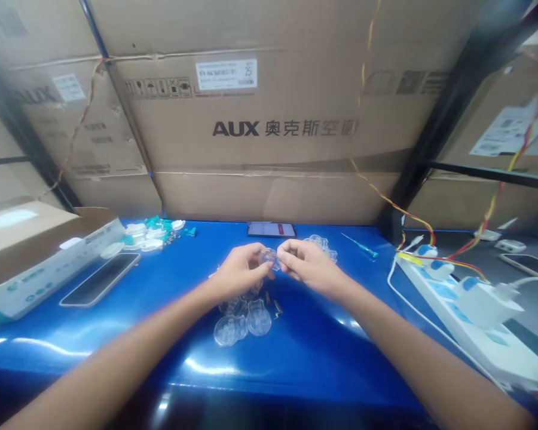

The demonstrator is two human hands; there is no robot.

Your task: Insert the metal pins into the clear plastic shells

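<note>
Blue workbench (305, 352), glossy, set against stacked cardboard cartons (269, 191) printed "AUX" with Chinese characters, white label marked "25". At the bench's centre: clear plastic piece (268, 258), pinched by the closed fingers (283, 254) of left hand (242, 272) and right hand (307, 267). Nearer the bench's front edge: more clear plastic pieces (237, 322). At its far edge: phone (271, 229). Beside its right edge: power strip (470, 316).

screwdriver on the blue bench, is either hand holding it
No, the screwdriver lies apart on the blue bench, while the left hand and right hand both hold a clear plastic part.
</note>
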